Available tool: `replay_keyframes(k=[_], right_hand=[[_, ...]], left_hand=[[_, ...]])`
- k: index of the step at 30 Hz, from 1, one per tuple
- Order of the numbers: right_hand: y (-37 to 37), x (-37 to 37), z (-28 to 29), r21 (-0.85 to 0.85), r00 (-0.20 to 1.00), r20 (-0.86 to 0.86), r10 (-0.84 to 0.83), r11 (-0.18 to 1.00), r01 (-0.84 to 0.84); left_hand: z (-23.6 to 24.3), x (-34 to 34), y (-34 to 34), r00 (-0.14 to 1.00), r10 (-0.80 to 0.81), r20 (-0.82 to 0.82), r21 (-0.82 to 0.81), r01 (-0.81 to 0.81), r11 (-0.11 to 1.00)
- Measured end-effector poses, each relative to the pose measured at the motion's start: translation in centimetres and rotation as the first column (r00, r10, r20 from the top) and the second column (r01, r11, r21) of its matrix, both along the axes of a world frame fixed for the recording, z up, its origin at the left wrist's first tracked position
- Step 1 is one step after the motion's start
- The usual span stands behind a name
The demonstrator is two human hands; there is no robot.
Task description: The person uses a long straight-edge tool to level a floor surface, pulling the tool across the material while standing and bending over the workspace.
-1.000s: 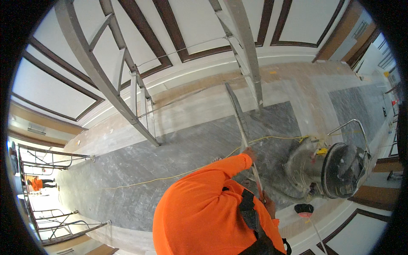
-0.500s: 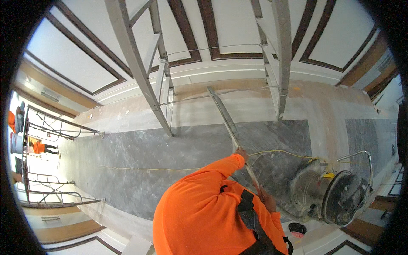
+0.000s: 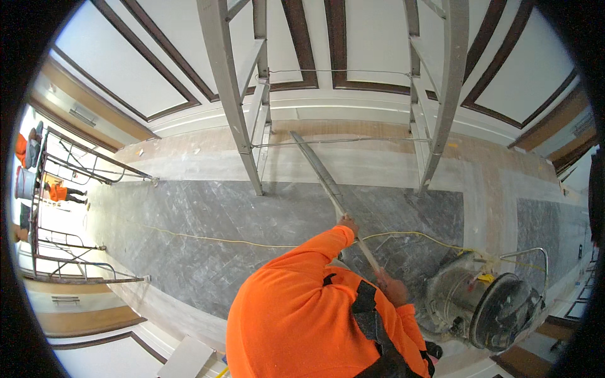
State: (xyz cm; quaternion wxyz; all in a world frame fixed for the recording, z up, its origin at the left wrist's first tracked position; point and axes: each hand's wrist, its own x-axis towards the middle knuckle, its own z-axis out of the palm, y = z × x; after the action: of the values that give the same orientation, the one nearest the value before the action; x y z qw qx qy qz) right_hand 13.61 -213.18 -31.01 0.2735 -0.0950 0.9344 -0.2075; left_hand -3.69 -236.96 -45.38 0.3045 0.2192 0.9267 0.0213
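Note:
A long grey vacuum wand slants across the floor, away from me and to the left. My left hand is closed around its middle. Farther down, near my body, my right hand grips the wand's near end. The far tip rests by the pale floor strip near the wall, between two metal scaffold frames. To my right stands a dusty canister vacuum with a black top and a bent metal handle. Part of its hose is hidden behind my orange sleeve.
Two scaffold frames, left and right, are joined by thin braces above the floor. A yellow cord crosses the grey floor. At far left stand a dark scaffold and a person in orange.
The wand's far tip has swung left, closer to the left scaffold frame. Both hands keep their hold, and my right hand shows more fully. The whole view has shifted slightly.

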Motion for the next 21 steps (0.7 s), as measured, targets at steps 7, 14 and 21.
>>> replay_keyframes(k=[7,14,21], right_hand=[[2.6,3.9,0.5,0.011,0.978,-0.204,-0.045,0.999,0.048],[3.7,9.6,1.5,0.038,0.928,-0.327,-0.179,0.979,0.202],[3.0,12.9,3.4,0.086,0.901,-0.28,-0.331,0.926,0.367]], left_hand=[[0.6,1.9,4.4,0.999,-0.054,-0.004,0.053,0.054,0.997],[0.7,3.5,9.9,0.968,-0.251,0.023,0.096,0.248,0.964],[-1.6,5.1,13.9,0.945,-0.307,-0.113,0.185,0.323,0.928]])
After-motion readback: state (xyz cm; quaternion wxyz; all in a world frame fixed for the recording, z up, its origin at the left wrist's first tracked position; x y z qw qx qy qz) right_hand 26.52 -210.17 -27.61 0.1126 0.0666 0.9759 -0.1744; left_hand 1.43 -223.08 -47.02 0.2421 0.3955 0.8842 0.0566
